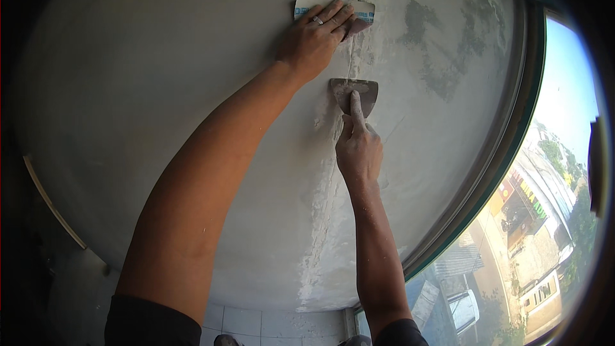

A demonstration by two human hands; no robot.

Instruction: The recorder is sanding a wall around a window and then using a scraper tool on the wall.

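Note:
A grey plastered wall (211,45) fills most of the view, with a cracked, patchy seam (318,237) running down it. High on the wall, my left hand (317,35) presses a sheet of sandpaper (302,8) across the crack. The sheet's pale back faces me, and a folded corner shows its dark reddish grit. Just below it, my right hand (360,150) grips a putty knife (368,93), index finger stretched along the blade. The blade's wide edge points up and lies over the seam; its handle is hidden in my fist.
A dark window frame (526,83) borders the wall on the right, with buildings, a road and trees beyond the glass. Dusty floor tiles (243,323) show at the bottom. A thin light-coloured strip (54,205) stands at the lower left. Darker patches (419,19) mark the upper right wall.

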